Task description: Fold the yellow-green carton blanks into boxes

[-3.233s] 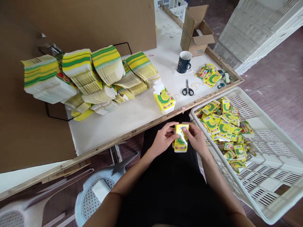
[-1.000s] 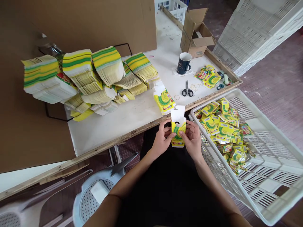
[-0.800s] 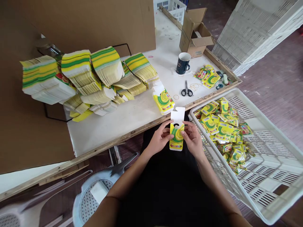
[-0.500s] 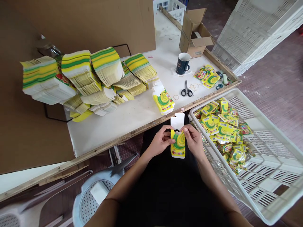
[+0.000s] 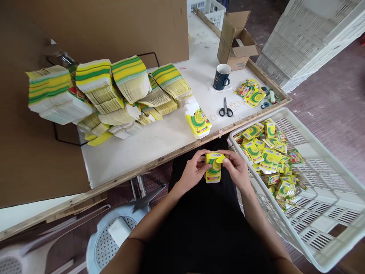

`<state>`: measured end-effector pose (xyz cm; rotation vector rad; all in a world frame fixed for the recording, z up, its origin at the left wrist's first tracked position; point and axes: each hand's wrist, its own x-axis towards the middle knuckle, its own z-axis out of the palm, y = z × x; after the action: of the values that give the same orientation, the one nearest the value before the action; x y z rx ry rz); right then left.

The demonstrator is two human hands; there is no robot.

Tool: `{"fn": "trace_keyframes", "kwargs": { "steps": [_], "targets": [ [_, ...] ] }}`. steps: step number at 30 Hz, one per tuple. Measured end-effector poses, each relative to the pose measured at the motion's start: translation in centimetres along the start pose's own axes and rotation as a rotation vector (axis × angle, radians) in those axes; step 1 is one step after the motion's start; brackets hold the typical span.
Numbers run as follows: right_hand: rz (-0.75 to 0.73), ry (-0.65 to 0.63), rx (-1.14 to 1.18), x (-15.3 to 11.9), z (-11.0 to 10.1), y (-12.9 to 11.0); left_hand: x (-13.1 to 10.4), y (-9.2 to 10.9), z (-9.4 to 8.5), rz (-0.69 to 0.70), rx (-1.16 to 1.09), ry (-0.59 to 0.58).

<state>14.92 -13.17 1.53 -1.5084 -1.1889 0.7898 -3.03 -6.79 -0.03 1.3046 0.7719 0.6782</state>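
Above my lap, both hands hold a small yellow and green printed carton (image 5: 213,172). My left hand (image 5: 195,169) grips its left side, thumb on the front panel and fingers behind. On the right, my right hand (image 5: 235,169) pinches the top flap, which is folded over toward the front with a barcode showing. A short stack of flat, unfolded cartons (image 5: 199,122) lies near the table edge just beyond my hands. Bundles of flat cartons (image 5: 129,78) are piled farther left on the white table (image 5: 119,156).
At my right a white plastic crate (image 5: 322,167) holds many yellow cartons (image 5: 269,158). Scissors (image 5: 226,109), a dark mug (image 5: 221,78), loose rubber bands and more cartons (image 5: 251,92) lie on the table. An open cardboard box (image 5: 235,49) stands behind. A blue-grey stool (image 5: 114,238) is at lower left.
The carton's white top flap stood up before; now it is folded down over the front, its barcode side showing. My right hand has shifted slightly right and down with the flap.
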Motion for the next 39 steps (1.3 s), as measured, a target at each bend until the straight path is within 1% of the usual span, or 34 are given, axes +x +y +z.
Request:
{"fn": "trace_keyframes", "kwargs": {
  "steps": [2,4,8,12,17,22,24,28,30,33,35,39],
  "targets": [
    [0.077,-0.091,-0.041,0.2,-0.1,-0.2,-0.1,0.1,0.2,0.001,0.041,-0.003],
    [0.106,-0.13,-0.129,0.4,-0.1,-0.2,-0.2,0.1,0.2,-0.005,0.04,-0.029],
    [0.072,-0.084,-0.334,0.7,-0.3,0.1,-0.1,-0.1,0.2,-0.016,0.002,-0.078],
    [0.059,-0.058,-0.401,0.5,-0.1,0.2,0.2,0.1,0.3,-0.038,-0.064,-0.069],
    [0.079,-0.076,-0.38,0.3,0.0,-0.1,0.4,0.7,0.6,-0.066,-0.114,-0.024],
    [0.102,-0.106,-0.316,0.2,0.0,-0.4,0.5,0.7,0.6,-0.056,-0.075,-0.005],
    [0.114,-0.082,-0.298,0.1,0.1,-0.3,0.5,0.7,0.6,-0.049,-0.035,-0.022],
    [0.145,0.003,-0.264,0.2,0.1,0.4,0.6,0.8,0.3,-0.028,0.029,-0.087],
    [0.143,-0.013,-0.226,0.3,-0.1,0.8,0.6,0.8,0.1,-0.019,0.045,-0.103],
    [0.121,-0.097,-0.169,0.5,-0.4,0.8,0.5,0.8,0.0,-0.014,0.051,-0.095],
    [0.106,-0.132,-0.121,0.6,-0.6,0.5,0.5,0.8,0.0,-0.016,0.047,-0.081],
    [0.103,-0.098,-0.042,0.7,-0.6,-0.1,0.6,0.9,0.1,-0.016,0.016,-0.086]
  ]
}}
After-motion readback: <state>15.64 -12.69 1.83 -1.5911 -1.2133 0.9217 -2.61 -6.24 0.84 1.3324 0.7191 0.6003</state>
